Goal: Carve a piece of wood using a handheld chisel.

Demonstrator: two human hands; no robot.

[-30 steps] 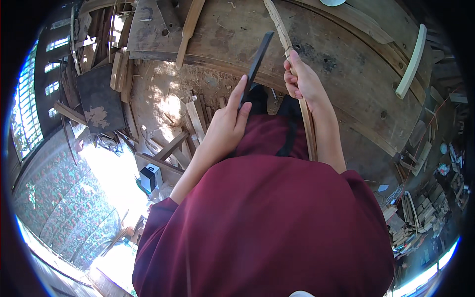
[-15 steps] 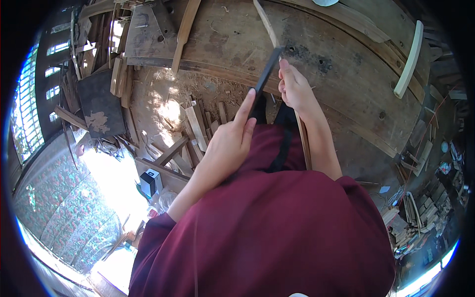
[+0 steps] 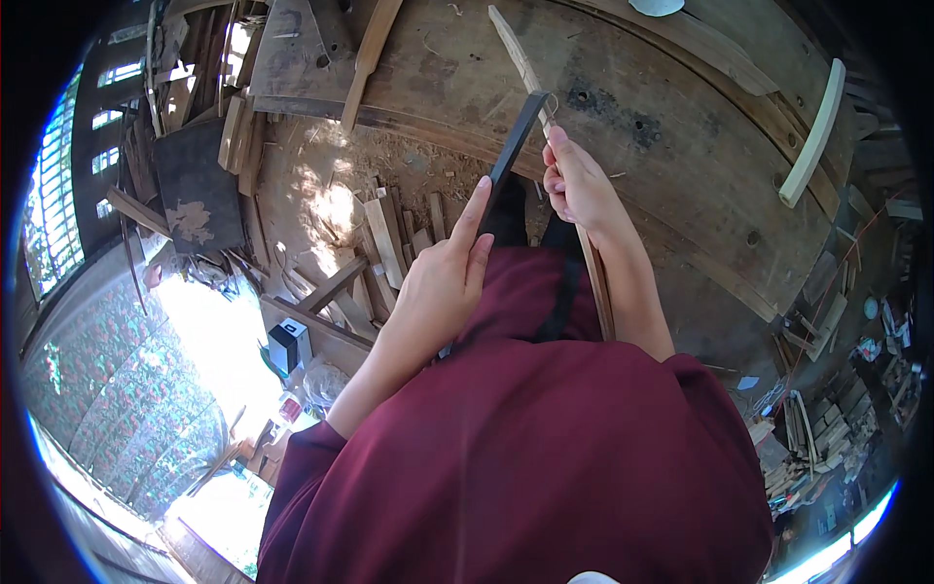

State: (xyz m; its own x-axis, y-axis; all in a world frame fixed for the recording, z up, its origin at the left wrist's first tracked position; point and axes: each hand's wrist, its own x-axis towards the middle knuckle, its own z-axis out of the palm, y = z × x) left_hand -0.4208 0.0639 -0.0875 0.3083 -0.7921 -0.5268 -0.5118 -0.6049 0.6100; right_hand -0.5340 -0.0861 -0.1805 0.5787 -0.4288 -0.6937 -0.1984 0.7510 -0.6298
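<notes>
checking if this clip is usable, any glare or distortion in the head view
Head view: glare whites out a patch beside the patterned sheet; sunlight dapples the floor; fisheye curves the edge of the wooden worktop; left hand and right hand look fairly sharp.

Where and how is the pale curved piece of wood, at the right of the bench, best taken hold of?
The pale curved piece is probably best gripped at its middle, coming from the left with the right hand, thumb and fingers across its narrow width: it is long, slim and bowed, and lies to the right of that hand, which holds a wooden strip.
</notes>
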